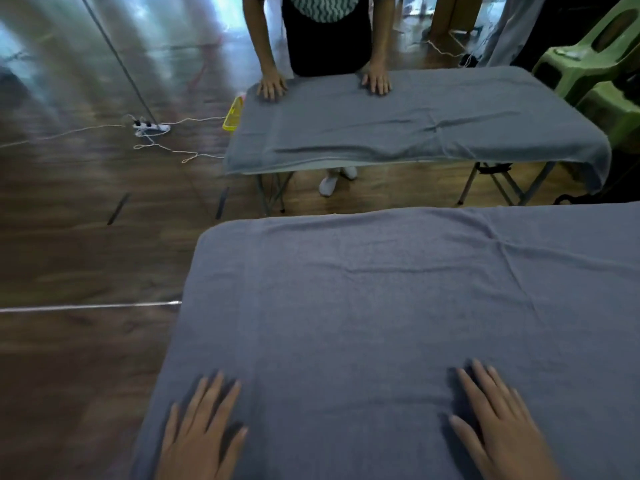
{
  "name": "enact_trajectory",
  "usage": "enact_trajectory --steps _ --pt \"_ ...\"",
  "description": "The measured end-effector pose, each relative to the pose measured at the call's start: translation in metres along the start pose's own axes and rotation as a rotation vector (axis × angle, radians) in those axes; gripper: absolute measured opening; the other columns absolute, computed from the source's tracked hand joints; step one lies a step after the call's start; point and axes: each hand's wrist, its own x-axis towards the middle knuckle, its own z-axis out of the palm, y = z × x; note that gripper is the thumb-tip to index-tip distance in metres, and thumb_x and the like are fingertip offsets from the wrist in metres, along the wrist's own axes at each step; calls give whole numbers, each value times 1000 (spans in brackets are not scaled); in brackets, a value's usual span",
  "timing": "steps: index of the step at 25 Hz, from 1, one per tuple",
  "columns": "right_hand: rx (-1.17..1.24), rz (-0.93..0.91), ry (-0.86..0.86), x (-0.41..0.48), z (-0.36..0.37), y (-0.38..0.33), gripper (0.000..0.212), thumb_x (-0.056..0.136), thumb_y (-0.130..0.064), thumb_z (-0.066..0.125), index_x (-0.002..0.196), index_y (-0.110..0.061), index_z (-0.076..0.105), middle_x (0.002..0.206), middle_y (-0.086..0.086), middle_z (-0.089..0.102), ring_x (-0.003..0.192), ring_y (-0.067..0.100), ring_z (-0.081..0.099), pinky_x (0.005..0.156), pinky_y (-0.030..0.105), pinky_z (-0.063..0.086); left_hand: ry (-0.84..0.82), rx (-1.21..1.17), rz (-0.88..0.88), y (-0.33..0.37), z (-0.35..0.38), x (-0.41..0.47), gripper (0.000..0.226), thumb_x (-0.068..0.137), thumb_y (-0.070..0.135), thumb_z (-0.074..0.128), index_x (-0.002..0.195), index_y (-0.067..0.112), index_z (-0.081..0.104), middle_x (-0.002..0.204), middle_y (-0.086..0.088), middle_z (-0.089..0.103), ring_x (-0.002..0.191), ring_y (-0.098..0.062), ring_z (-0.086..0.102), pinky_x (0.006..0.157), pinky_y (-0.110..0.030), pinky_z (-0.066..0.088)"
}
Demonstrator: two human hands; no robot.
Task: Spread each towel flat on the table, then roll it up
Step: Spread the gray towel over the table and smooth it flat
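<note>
Grey towels, two: near towel (381,323), far towel (398,123). Hands, four: wearer's left hand (201,434) and right hand (498,424); second person's two hands (273,85) (376,81). Folding table legs (467,186) seen under one towel only. Green plastic chairs (588,60), two. Power strip (152,127), one. Yellow basket (233,114), one.

Free across towel (381,306) top; floor gap (398,197) past far edge, then 2nd table (469,183), person (325,39).

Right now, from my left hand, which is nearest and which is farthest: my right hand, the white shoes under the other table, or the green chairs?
From the left hand, in the head view:
1. The right hand, flat on the same towel, to its right.
2. The white shoes, on the floor ahead.
3. The green chairs, in the far right corner.
</note>
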Motion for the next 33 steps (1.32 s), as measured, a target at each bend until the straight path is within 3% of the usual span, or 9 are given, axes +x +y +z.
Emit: enact_trajectory --steps 4,10,13,15,18,22,24,28,33 --pt "-73 109 -37 -39 -14 21 79 89 -75 18 144 -23 43 152 9 42 139 27 36 106 54 33 -83 33 -105 -42 -4 -71 68 94 67 24 139 28 55 150 -3 49 137 -21 40 109 -37 28" --pt "-186 411 -52 -72 -25 7 88 83 -78 20 138 -18 53 147 14 48 132 36 47 101 61 41 -249 1 -109 -60 -9 -98 69 90 75 22 145 40 44 155 9 39 150 -2 -1 116 -31 0" --pt "-155 470 -38 -66 -12 -36 71 88 -66 44 136 -16 56 148 11 47 134 35 46 102 62 41 -229 -38 48 -78 -13 -86 66 89 73 23 140 38 49 160 17 26 149 -2 1 117 -30 -2" --pt "-155 427 -49 -57 5 -81 66 88 -62 47 136 -18 56 149 8 47 135 32 45 104 60 40 -212 -11 206 -99 -13 -68 64 89 71 24 140 39 46 161 20 20 150 -3 2 116 -31 1" --pt "-146 434 -103 -54 41 -161 83 84 -76 23 141 -22 49 153 5 41 141 27 37 109 52 36 -216 12 423 -139 -21 -6 61 87 72 36 138 40 47 148 15 48 149 -1 1 111 -30 6" --pt "-77 522 -16 -51 69 -262 87 84 -78 12 142 -24 48 155 4 38 141 28 37 111 49 33 -227 41 690 -150 -39 78 66 82 68 49 140 36 49 147 11 50 144 -10 26 112 -29 7" --pt "-50 564 -32 -54 80 -305 84 82 -74 18 148 -27 37 160 0 24 147 24 25 116 43 22 -274 130 814 -146 -51 111 63 91 66 41 146 36 42 154 12 39 144 -13 28 116 -33 5" --pt "-19 578 -32 -69 103 -357 74 78 -67 42 137 -23 52 152 2 40 137 24 42 114 36 23 -279 151 920 -137 -58 164 66 97 67 22 155 38 17 161 19 0 151 -12 -2 119 -38 -10" --pt "-38 622 -1 -81 111 -382 80 67 -69 52 136 -26 49 150 -3 43 150 12 -1 110 29 6 -300 197 946 -143 -58 215 65 97 66 22 155 40 13 164 16 0 151 -12 -5 117 -40 -9"
